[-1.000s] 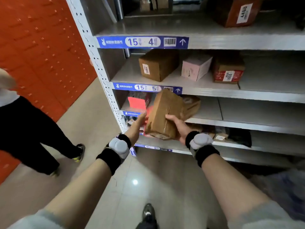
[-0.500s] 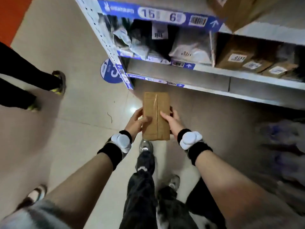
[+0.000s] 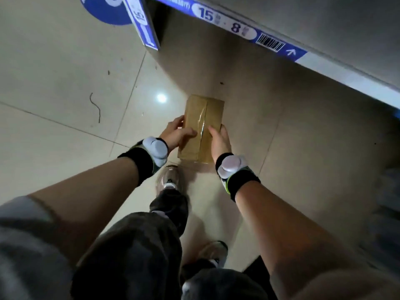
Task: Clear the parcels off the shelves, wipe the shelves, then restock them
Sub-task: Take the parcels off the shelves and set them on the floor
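A flat brown cardboard parcel [image 3: 202, 124] with a taped seam down its middle is low over the tiled floor, in front of my feet. My left hand [image 3: 176, 132] grips its left edge with the thumb on top. My right hand [image 3: 218, 140] grips its right edge the same way. Whether the parcel touches the floor I cannot tell. The lowest shelf [image 3: 281, 24], with a blue label strip marked 15-8, runs across the upper right; no parcels on it are in view.
The shelf's upright post [image 3: 144, 22] stands at the top centre, with a round blue floor sticker [image 3: 104, 9] behind it. My shoes [image 3: 170, 178] and dark trousers fill the bottom centre. A dark blurred heap [image 3: 385, 191] lies at the right edge. Pale floor tiles spread to the left.
The parcel came off the shelf and went down towards the floor in both hands. My view tilted down; the upper shelves and the other person have left the frame.
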### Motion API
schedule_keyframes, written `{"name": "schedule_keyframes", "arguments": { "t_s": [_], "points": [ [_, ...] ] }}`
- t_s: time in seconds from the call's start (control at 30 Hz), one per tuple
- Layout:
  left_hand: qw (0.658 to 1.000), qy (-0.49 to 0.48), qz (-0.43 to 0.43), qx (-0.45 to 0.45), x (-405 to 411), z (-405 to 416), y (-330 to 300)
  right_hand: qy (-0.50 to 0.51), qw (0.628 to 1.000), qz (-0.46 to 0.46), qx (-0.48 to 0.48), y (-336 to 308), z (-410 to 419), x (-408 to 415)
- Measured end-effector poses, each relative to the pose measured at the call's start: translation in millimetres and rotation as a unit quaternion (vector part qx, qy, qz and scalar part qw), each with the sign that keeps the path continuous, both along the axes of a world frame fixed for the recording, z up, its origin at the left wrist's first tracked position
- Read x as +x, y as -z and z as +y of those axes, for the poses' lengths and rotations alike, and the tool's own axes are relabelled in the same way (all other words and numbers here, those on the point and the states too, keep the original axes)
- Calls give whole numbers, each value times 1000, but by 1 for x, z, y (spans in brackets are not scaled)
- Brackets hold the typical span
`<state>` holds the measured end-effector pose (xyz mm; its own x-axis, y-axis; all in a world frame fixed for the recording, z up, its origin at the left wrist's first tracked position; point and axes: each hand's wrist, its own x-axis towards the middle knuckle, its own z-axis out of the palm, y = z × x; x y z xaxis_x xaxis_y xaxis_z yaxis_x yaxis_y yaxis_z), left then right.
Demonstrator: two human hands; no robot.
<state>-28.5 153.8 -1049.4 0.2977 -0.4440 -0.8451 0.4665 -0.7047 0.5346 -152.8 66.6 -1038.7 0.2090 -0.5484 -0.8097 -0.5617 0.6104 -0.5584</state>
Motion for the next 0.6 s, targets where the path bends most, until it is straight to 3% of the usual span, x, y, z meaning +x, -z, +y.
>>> {"name": "schedule_keyframes", "arguments": {
  "t_s": [0.3, 0.43, 0.6],
  "points": [
    [994, -10, -74, -81, 20, -36, 74, -26, 988, -6, -150, 81, -15, 30],
    [991, 41, -97, -88, 26, -39, 76, -14, 984, -7, -176, 98, -18, 32],
    [950, 171, -258, -28, 30, -27, 37, -42, 981, 36, -185, 61, -19, 16]
  ]
}}
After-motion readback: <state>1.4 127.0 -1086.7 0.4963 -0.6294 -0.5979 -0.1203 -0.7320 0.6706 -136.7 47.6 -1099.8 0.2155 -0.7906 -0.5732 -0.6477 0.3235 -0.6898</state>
